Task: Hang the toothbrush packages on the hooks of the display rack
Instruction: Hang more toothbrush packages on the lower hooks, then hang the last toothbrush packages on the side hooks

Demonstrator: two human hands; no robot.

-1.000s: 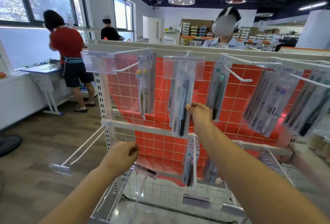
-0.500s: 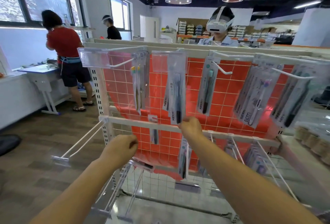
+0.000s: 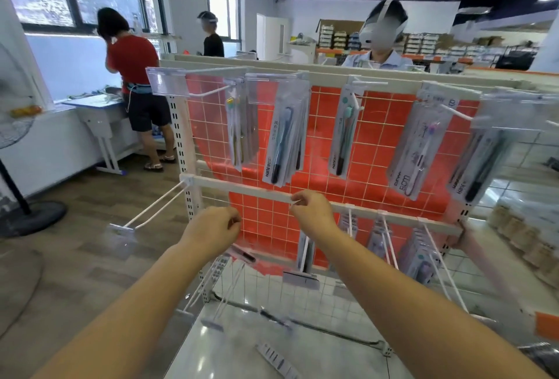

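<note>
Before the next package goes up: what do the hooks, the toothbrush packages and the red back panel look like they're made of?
Hooks: thin rod, probably metal wire with a glossy white coating.
Toothbrush packages: printed card backing under clear plastic; glare on the front suggests a blister cover.
Red back panel: smooth, slightly shiny sheet behind a white wire grid; plastic or coated paper, unclear which.

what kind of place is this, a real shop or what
Probably a mock shop set up in a workroom or warehouse rather than a real store. A display rack carries hanging toothbrush packages, stocked shelves line the back wall, and a person wearing a headset stands behind the rack.
</note>
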